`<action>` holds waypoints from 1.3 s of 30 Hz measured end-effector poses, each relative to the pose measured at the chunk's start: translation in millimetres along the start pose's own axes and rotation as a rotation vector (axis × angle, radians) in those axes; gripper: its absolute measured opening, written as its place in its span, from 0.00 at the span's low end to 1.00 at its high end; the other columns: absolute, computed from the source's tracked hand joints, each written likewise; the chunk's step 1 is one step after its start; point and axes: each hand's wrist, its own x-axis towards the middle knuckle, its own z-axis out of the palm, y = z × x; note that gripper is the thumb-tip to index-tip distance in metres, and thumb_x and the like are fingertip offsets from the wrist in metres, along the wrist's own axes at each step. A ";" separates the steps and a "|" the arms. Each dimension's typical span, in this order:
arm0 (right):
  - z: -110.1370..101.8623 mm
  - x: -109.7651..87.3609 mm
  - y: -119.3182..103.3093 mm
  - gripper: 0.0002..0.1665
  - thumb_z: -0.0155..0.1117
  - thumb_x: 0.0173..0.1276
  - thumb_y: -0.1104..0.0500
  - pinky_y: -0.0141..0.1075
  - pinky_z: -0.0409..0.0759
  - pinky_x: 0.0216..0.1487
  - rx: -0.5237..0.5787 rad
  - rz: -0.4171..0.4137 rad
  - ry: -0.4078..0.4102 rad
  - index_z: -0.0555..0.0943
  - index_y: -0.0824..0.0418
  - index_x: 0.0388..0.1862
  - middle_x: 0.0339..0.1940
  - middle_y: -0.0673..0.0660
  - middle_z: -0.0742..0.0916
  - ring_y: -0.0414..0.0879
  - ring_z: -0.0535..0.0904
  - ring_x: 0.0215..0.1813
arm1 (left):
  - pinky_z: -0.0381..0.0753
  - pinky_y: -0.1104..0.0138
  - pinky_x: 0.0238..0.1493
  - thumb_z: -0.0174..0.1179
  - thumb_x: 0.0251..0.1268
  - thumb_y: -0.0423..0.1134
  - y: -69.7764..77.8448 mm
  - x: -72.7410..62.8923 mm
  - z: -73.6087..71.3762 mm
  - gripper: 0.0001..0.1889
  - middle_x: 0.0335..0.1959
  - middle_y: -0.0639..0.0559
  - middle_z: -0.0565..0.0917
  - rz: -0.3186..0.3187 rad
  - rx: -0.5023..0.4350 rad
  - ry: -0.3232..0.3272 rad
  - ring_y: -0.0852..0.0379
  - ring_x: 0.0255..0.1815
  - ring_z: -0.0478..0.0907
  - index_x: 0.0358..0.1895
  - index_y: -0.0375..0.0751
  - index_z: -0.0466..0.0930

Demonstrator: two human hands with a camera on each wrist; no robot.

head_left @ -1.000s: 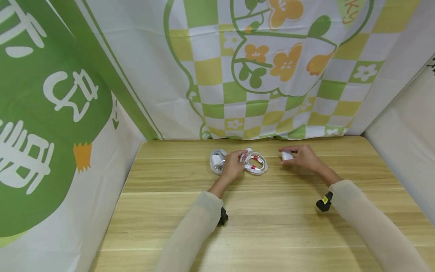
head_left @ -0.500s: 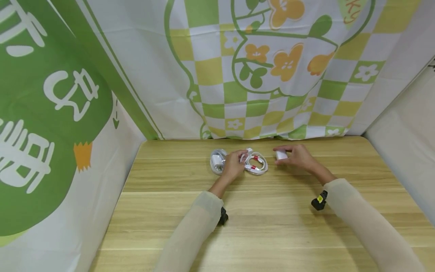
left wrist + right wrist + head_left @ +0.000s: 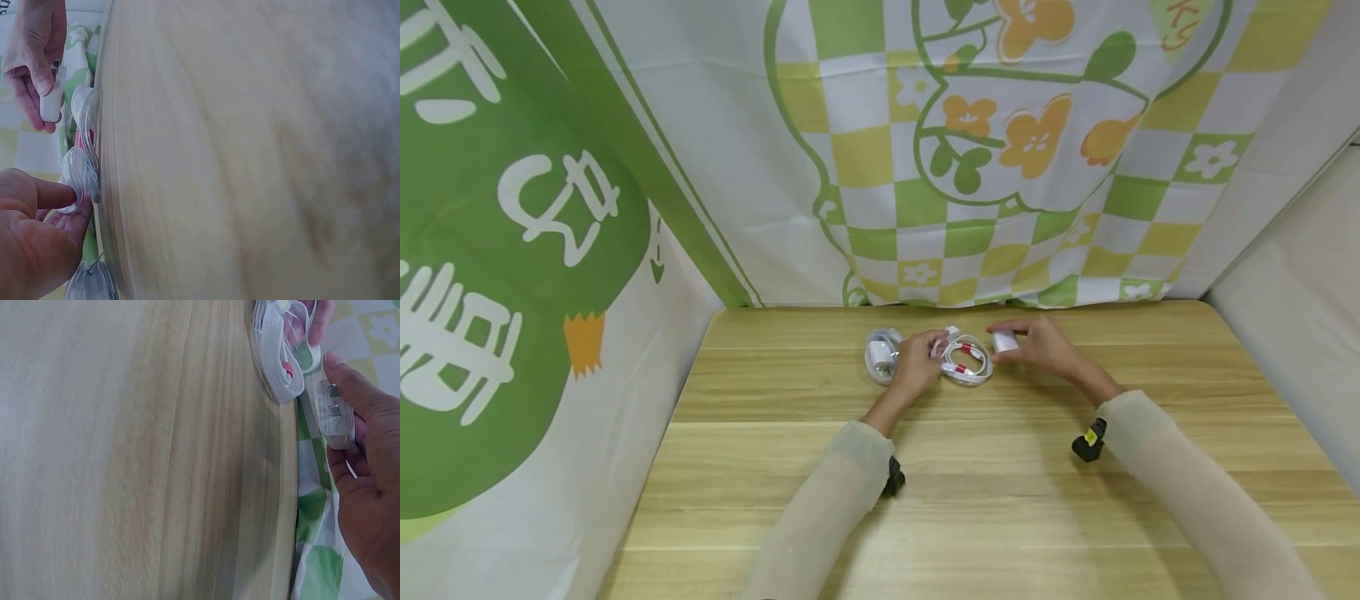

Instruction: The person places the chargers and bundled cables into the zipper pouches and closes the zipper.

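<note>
In the head view my left hand [image 3: 917, 364] pinches the edge of a coiled white cable [image 3: 937, 347] near the back of the table. Touching it on the right lies another coiled white cable with red bands [image 3: 967, 361]. Just right of that coil, my right hand [image 3: 1047, 346] holds a white charger plug [image 3: 1005, 341] between thumb and fingers. Two metal prongs on the charger plug [image 3: 334, 415] face the right wrist camera. Left of my left hand lies a third coil [image 3: 882, 333] with a white charger [image 3: 881, 355] on it, partly hidden by the hand.
The wooden table [image 3: 970, 492] runs up to a checked green, yellow and white cloth [image 3: 917, 242] along its back edge. A green and white printed cloth [image 3: 512, 333] hangs at the left, a pale one [image 3: 1300, 275] at the right.
My right hand has moved left with the charger plug, closer to the red-banded cable coil. The left hand has kept its place on its coil.
</note>
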 end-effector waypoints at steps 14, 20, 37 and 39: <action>19.8 10.9 -6.4 0.31 0.89 0.52 0.58 0.42 0.88 0.44 0.061 -0.024 0.007 0.90 0.64 0.56 0.52 0.63 0.92 0.50 0.86 0.48 | 0.88 0.58 0.51 0.64 0.72 0.25 -2.1 0.8 1.7 0.16 0.53 0.44 0.91 0.011 -0.002 0.014 0.51 0.47 0.88 0.59 0.34 0.87; 26.7 12.9 -11.1 0.31 0.90 0.51 0.58 0.27 0.75 0.31 0.072 -0.015 0.015 0.90 0.64 0.55 0.51 0.65 0.92 0.47 0.81 0.35 | 0.88 0.58 0.50 0.63 0.75 0.29 -2.0 0.9 1.0 0.14 0.54 0.44 0.91 0.024 0.014 0.018 0.50 0.47 0.88 0.59 0.34 0.88; 50.6 19.6 -18.7 0.33 0.90 0.50 0.59 0.30 0.82 0.35 0.129 -0.032 0.035 0.89 0.66 0.55 0.52 0.66 0.91 0.47 0.84 0.38 | 0.87 0.61 0.49 0.64 0.72 0.27 -3.6 1.4 0.8 0.15 0.54 0.44 0.91 0.029 0.020 0.013 0.55 0.45 0.84 0.59 0.35 0.88; 52.1 19.5 -18.8 0.33 0.90 0.50 0.58 0.31 0.82 0.37 0.113 -0.045 0.042 0.89 0.66 0.56 0.52 0.65 0.91 0.47 0.84 0.39 | 0.87 0.60 0.48 0.64 0.73 0.27 -3.4 1.1 0.7 0.15 0.54 0.44 0.91 0.023 0.021 0.014 0.55 0.45 0.84 0.59 0.35 0.88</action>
